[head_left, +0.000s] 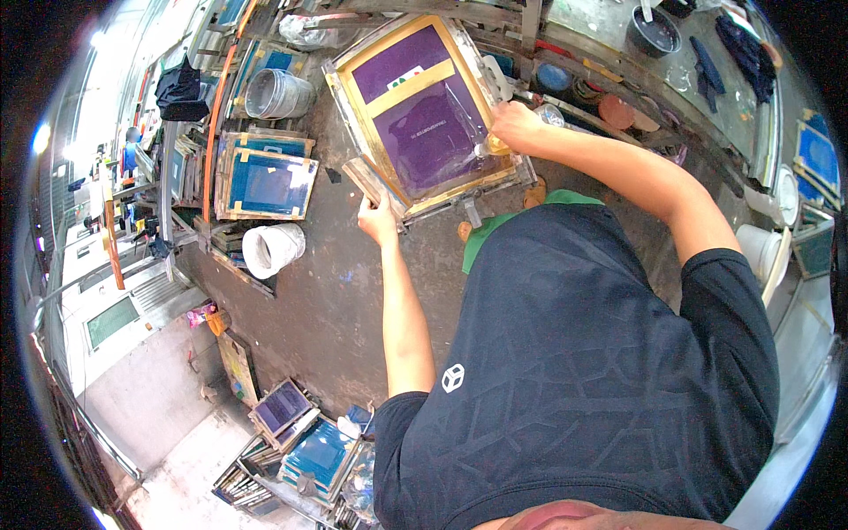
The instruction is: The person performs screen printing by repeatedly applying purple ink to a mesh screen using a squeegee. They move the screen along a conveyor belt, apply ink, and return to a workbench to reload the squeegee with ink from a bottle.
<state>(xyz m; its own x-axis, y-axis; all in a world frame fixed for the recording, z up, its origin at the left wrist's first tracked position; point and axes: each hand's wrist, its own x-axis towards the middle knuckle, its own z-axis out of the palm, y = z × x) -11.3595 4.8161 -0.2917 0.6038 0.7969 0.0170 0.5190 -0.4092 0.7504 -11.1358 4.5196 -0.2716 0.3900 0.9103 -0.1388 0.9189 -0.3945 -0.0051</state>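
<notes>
A screen-printing frame [417,108] with purple mesh and yellow tape round its edges lies in front of me. My left hand [378,219] is closed round a wooden squeegee [364,179] at the frame's lower left edge. My right hand [517,129] is closed at the frame's right side, over the lower mesh. Something pale yellow shows under its fingers, too hidden to name. The lower part of the mesh looks glossy and wet. Just beyond my right hand is a whitish curved piece [497,79] against the frame's right edge.
Stacked blue screens [268,184] stand left of the frame. A grey bucket [277,94] and a white bucket [273,249] are near them. More screens [320,452] are piled at the lower left. A dark bucket [654,34] stands at the upper right.
</notes>
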